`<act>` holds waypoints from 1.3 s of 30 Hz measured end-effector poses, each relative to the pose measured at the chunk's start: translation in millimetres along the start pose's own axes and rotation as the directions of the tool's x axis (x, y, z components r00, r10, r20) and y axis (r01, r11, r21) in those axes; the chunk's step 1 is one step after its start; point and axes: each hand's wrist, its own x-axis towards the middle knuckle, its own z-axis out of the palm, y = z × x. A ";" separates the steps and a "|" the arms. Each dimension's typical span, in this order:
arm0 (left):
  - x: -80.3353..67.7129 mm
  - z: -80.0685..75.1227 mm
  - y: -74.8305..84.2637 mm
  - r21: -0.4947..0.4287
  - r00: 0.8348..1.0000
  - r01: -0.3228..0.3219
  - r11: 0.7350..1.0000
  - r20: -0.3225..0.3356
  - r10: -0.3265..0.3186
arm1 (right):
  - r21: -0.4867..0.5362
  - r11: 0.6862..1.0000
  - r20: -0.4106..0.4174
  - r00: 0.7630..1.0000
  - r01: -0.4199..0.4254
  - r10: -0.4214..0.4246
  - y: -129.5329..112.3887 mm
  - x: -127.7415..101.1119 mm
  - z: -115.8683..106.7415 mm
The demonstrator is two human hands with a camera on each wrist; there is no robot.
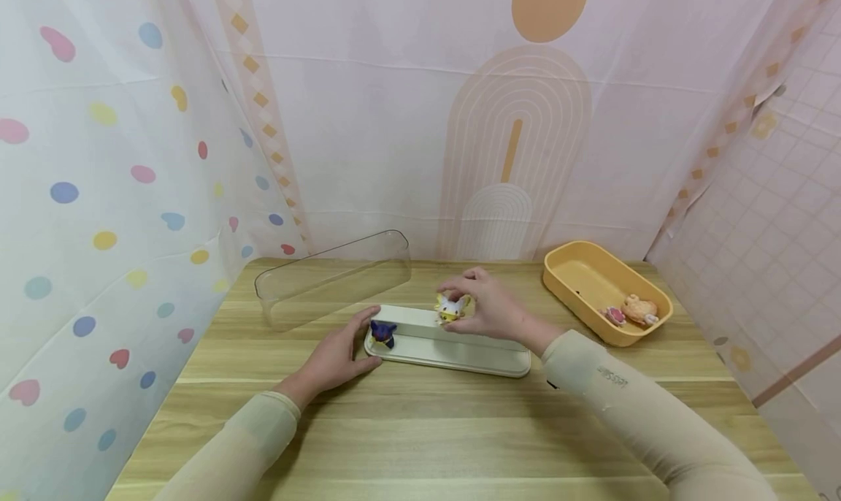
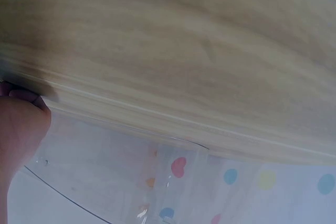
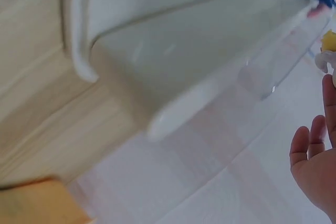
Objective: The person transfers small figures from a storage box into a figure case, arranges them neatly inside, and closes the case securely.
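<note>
Now right hand (image 1: 489, 307) pinches yellow figure (image 1: 450, 309) above white tray (image 1: 460, 351).

From the head camera we look forward and down across the wooden table (image 1: 420, 428), taking the white tray (image 1: 453, 351) at its middle as our landmark. Beyond the tray we see the clear lid (image 1: 331, 278), to its right the yellow bin (image 1: 601, 285), and the backdrop closes the view. Our left wrist camera sits very near the table (image 2: 184, 40), left of the tray, facing toward the lid (image 2: 105, 177) and the dotted curtain (image 2: 262, 192). Our right wrist camera hangs close at the tray's (image 3: 173, 51) right end, looking along it. The head view shares the tray with the right wrist view, and the lid with the left.
</note>
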 end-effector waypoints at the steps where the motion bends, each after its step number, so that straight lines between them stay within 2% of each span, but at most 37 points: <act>1: -0.2 0.1 0.1 0.000 1.000 -0.002 1.000 0.000 0.002 | -0.014 1.000 0.003 1.000 0.011 -0.011 -2.0 0.9 3.6; 8: 0.7 0.5 -1.4 -0.003 1.000 0.013 1.000 0.012 -0.013 | -0.099 0.990 0.019 0.995 0.102 -0.100 -12.8 9.8 27.9; 13: -0.7 1.4 -3.4 0.016 1.000 0.004 1.000 -0.003 -0.004 | -0.162 0.976 0.019 0.989 0.149 -0.148 -19.8 14.4 45.5; 22: -0.7 1.7 -3.3 0.029 1.000 -0.010 1.000 -0.006 0.010 | -0.219 0.972 0.068 0.995 0.081 -0.067 -21.5 15.8 68.0; 27: -0.1 0.2 -1.4 0.019 1.000 -0.002 1.000 0.001 0.002 | -0.221 0.972 0.065 0.995 0.084 -0.071 -22.2 14.9 71.9; 39: -0.7 1.1 -2.4 0.009 1.000 0.006 1.000 0.009 -0.006 | -0.246 0.969 0.127 0.992 0.036 -0.005 -25.9 15.9 78.5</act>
